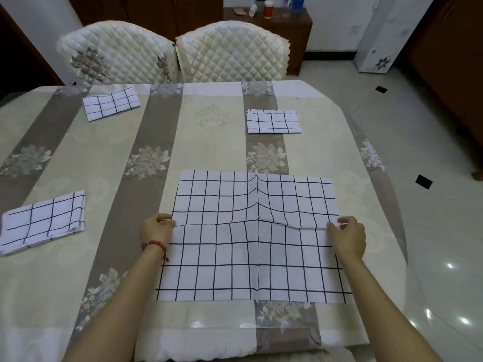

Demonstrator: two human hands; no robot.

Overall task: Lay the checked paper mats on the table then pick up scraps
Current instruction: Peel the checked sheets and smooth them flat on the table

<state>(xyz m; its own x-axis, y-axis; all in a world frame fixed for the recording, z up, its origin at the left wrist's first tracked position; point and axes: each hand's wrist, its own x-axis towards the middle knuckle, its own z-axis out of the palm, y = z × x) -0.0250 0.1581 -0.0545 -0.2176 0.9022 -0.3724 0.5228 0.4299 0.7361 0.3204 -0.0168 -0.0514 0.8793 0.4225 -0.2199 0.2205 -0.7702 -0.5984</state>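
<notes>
A large white mat with a black check pattern [235, 259] lies unfolded in front of me on the table [112, 158]. A raised crease runs across its middle. My left hand [156, 229] pinches the mat's left edge at that crease. My right hand [347, 237] pinches the right edge at the same height. Three folded checked mats lie elsewhere: one at the near left [43, 222], one at the far left [111, 103], one at the far right [273, 121]. I see no scraps.
The table carries a beige and grey floral cloth under a clear cover. Two quilted white chairs [172, 53] stand at the far side. A wooden cabinet [287, 24] with bottles stands behind them. Glossy tiled floor [418, 142] lies to the right.
</notes>
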